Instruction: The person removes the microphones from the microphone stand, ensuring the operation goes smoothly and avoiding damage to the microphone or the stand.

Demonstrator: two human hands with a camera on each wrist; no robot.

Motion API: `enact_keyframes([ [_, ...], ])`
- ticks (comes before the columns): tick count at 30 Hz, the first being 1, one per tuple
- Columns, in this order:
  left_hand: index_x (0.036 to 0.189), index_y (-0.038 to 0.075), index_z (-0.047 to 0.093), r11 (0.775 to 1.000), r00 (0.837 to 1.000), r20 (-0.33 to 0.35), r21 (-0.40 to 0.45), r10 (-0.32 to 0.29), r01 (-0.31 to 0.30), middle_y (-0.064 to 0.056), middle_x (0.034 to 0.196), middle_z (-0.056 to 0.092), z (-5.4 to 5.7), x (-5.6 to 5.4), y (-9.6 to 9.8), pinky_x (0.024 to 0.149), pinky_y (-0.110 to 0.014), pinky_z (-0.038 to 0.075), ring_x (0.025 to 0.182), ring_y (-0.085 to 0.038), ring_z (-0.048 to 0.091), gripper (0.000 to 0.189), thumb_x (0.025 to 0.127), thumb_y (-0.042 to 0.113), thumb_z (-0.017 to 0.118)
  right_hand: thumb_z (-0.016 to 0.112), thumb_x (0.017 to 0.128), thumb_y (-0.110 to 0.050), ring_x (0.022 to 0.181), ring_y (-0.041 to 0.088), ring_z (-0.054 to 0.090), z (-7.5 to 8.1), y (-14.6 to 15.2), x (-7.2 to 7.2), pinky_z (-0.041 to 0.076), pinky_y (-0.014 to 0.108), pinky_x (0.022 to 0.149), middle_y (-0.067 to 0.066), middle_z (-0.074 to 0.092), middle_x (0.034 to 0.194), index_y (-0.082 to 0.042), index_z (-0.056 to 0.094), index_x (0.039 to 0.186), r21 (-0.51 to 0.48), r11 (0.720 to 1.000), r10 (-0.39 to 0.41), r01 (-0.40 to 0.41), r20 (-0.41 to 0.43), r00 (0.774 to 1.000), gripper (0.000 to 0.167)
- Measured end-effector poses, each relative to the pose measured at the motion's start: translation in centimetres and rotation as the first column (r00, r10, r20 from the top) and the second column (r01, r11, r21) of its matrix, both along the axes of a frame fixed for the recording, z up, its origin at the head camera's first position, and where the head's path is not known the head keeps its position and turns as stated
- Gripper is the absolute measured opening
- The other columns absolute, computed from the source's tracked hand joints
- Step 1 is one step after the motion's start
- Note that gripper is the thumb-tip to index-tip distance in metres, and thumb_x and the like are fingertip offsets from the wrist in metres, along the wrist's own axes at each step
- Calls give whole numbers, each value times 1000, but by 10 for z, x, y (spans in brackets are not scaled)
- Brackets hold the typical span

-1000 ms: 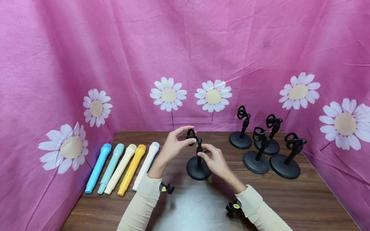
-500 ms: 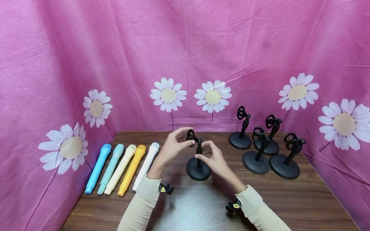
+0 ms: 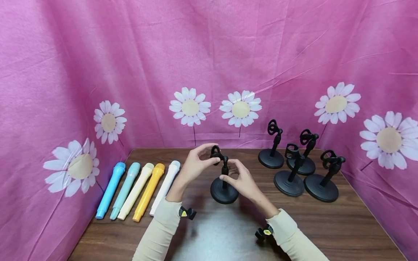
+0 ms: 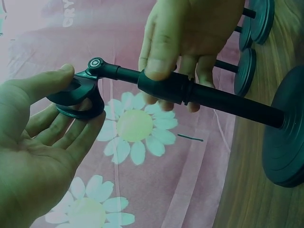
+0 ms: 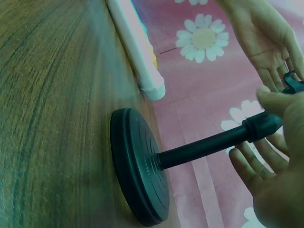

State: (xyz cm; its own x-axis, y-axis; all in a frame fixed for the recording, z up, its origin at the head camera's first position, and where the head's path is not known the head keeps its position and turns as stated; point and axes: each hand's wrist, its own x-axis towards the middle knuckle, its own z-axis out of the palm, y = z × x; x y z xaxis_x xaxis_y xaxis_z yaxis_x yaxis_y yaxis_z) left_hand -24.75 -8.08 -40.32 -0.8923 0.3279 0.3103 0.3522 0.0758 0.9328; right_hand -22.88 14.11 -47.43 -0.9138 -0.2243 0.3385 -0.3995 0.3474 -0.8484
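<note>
A black desktop microphone stand (image 3: 224,192) stands upright on its round base at the table's middle. My left hand (image 3: 197,164) pinches the ring-shaped clip (image 4: 78,97) at its top, thumb on one side and fingers on the other. Around the collar (image 4: 164,88) of the pole is my right hand (image 3: 243,181), its thumb lying on the near side and its fingers behind. The right wrist view shows the pole (image 5: 204,149) rising from the base (image 5: 140,166) towards both hands. In the head view, the right fingertips are partly hidden behind the pole.
Blue (image 3: 111,190), mint (image 3: 125,190), cream (image 3: 136,191), yellow (image 3: 148,192) and white (image 3: 165,187) microphones lie side by side at left. Several more black stands (image 3: 289,183) stand at right on the wooden table (image 3: 209,235). A pink flowered cloth (image 3: 209,54) encloses the back and sides.
My right thumb has shifted slightly down and left along the pole, and the right fingers have spread a little. The left hand and the stand have stayed in place.
</note>
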Motion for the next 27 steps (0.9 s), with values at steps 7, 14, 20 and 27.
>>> enact_keyframes([
  [7, 140, 19, 69, 1000, 1000, -9, -6, 12, -12, -12, 126, 72, 1, -1, 0, 89, -34, 64, 110, -25, 74, 47, 95, 12, 82, 83, 95, -17, 104, 21, 70, -1, -2, -2, 60, 41, 95, 9, 72, 116, -11, 63, 122, -18, 1000, -21, 21, 10, 1000, 35],
  [14, 140, 20, 69, 1000, 1000, 16, 13, 8, -9, -12, 126, 73, 2, 0, 0, 91, -33, 63, 113, -25, 74, 48, 95, 12, 82, 70, 101, -7, 115, 28, 69, 0, -1, 1, 57, 41, 101, 13, 73, 132, -4, 64, 138, 12, 999, 42, -42, -50, 998, 38],
  [20, 141, 21, 69, 1000, 1000, 0, -15, 18, -18, -11, 125, 73, 0, 0, 0, 88, -34, 64, 112, -24, 73, 47, 95, 14, 82, 86, 92, -19, 107, 18, 68, -3, -2, 0, 59, 38, 95, 9, 68, 120, -10, 58, 129, -20, 1000, -23, 23, -1, 1000, 46],
  [27, 140, 17, 69, 1000, 1000, 10, 23, 1, -1, -14, 124, 72, 2, 0, 1, 89, -34, 63, 109, -23, 74, 47, 95, 9, 81, 65, 100, 4, 122, 30, 67, -4, 0, 0, 53, 52, 107, 15, 71, 135, -6, 55, 146, -63, 995, 77, -81, -73, 994, 48],
])
